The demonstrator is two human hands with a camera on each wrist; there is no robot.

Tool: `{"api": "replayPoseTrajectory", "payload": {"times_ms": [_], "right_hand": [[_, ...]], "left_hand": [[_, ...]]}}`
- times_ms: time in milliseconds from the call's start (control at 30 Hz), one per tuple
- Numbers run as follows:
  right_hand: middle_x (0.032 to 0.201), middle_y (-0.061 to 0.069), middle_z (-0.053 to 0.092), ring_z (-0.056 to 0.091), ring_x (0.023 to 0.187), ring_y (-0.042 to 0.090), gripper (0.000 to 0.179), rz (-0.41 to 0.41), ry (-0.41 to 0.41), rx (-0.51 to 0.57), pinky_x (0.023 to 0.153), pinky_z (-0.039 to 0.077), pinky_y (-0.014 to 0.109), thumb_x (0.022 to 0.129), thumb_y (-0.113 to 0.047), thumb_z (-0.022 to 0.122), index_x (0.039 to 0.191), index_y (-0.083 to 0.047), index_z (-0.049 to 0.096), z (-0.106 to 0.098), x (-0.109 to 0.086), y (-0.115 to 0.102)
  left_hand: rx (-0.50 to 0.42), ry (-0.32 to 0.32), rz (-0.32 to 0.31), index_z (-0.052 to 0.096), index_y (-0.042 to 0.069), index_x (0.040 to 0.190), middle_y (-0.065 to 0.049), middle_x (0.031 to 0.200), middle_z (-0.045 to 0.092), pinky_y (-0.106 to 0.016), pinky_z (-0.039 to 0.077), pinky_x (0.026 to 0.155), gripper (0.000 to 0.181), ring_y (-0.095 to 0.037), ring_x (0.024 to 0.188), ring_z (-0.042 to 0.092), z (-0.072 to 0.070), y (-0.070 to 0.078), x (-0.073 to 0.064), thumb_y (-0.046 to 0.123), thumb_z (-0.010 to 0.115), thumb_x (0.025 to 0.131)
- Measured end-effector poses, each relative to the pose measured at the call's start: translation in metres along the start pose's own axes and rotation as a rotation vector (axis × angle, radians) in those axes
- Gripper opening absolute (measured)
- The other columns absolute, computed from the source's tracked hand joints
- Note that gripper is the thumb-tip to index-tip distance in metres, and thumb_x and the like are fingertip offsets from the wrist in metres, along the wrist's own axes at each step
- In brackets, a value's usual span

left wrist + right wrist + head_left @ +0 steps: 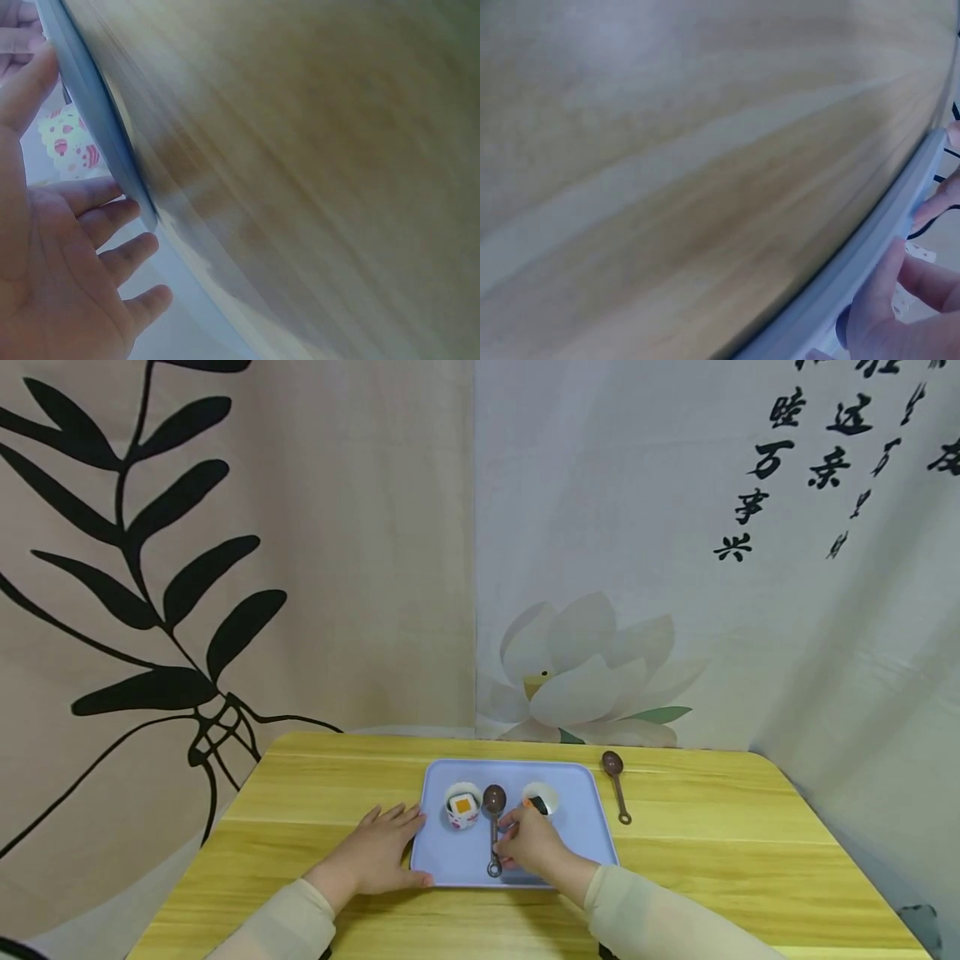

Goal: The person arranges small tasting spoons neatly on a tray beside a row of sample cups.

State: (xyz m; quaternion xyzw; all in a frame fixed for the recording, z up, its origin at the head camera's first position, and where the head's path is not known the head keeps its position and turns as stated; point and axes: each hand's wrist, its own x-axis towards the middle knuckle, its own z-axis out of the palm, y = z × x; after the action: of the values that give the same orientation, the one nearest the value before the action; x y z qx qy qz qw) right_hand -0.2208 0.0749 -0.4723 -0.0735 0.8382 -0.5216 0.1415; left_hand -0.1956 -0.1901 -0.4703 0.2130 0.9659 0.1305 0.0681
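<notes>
A light-blue tray (453, 864) lies on the wooden table. My left hand (382, 852) rests along its left edge, fingers spread and fairly straight; in the left wrist view the fingertips of this hand (67, 255) reach the rim. On the tray, a brown spoon (494, 800) lies upright in view, bowl away from me. My right hand (536, 846) pinches its handle from the right with curled fingers. Left of the spoon is a patterned paper cup (462, 817) containing a white piece with an orange square. A second white cup (551, 793) holds a black-and-orange piece, partly behind the right hand.
Another brown spoon (617, 783) lies on the table (712, 852) to the right of the tray. Behind the table hangs a curtain (390, 568) printed with dark leaves, a lotus and characters.
</notes>
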Motion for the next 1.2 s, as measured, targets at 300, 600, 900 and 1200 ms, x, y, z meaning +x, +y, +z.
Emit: {"api": "replayPoseTrajectory", "payload": {"times_ms": [300, 600, 900, 1200], "right_hand": [[0.075, 0.012, 0.062, 0.066, 0.058, 0.02, 0.027, -0.017, -0.005, 0.049, 0.057, 0.061, 0.036, 0.083, 0.013, 0.068, 0.108, 0.014, 0.058, -0.01, -0.002, -0.003], [0.08, 0.013, 0.063, 0.067, 0.064, 0.019, 0.029, -0.054, -0.012, 0.09, 0.061, 0.061, 0.035, 0.085, 0.012, 0.067, 0.112, 0.016, 0.057, -0.022, -0.012, -0.009], [0.085, 0.013, 0.062, 0.067, 0.069, 0.021, 0.021, -0.103, -0.022, 0.072, 0.063, 0.061, 0.035, 0.088, 0.011, 0.063, 0.109, 0.011, 0.06, -0.035, -0.019, -0.023], [0.086, 0.01, 0.063, 0.07, 0.076, 0.029, 0.021, -0.106, -0.009, 0.036, 0.066, 0.062, 0.037, 0.09, 0.003, 0.067, 0.111, 0.006, 0.066, -0.053, -0.022, -0.031]], "left_hand": [[-0.002, -0.002, 0.001, 0.047, 0.001, 0.148, -0.015, 0.156, 0.041, -0.063, 0.018, 0.117, 0.102, -0.041, 0.144, 0.033, 0.001, -0.002, 0.001, 0.074, 0.065, 0.079], [0.006, -0.005, 0.001, 0.047, 0.001, 0.148, -0.014, 0.156, 0.04, -0.062, 0.019, 0.117, 0.102, -0.04, 0.145, 0.033, 0.001, -0.001, 0.001, 0.074, 0.065, 0.079], [0.009, 0.003, 0.005, 0.047, 0.0, 0.148, -0.015, 0.156, 0.04, -0.063, 0.018, 0.117, 0.102, -0.041, 0.144, 0.033, 0.001, -0.002, 0.001, 0.073, 0.065, 0.079], [0.011, 0.001, 0.0, 0.047, 0.001, 0.148, -0.014, 0.157, 0.039, -0.062, 0.018, 0.118, 0.102, -0.041, 0.145, 0.033, 0.002, -0.002, 0.002, 0.074, 0.065, 0.079]]}}
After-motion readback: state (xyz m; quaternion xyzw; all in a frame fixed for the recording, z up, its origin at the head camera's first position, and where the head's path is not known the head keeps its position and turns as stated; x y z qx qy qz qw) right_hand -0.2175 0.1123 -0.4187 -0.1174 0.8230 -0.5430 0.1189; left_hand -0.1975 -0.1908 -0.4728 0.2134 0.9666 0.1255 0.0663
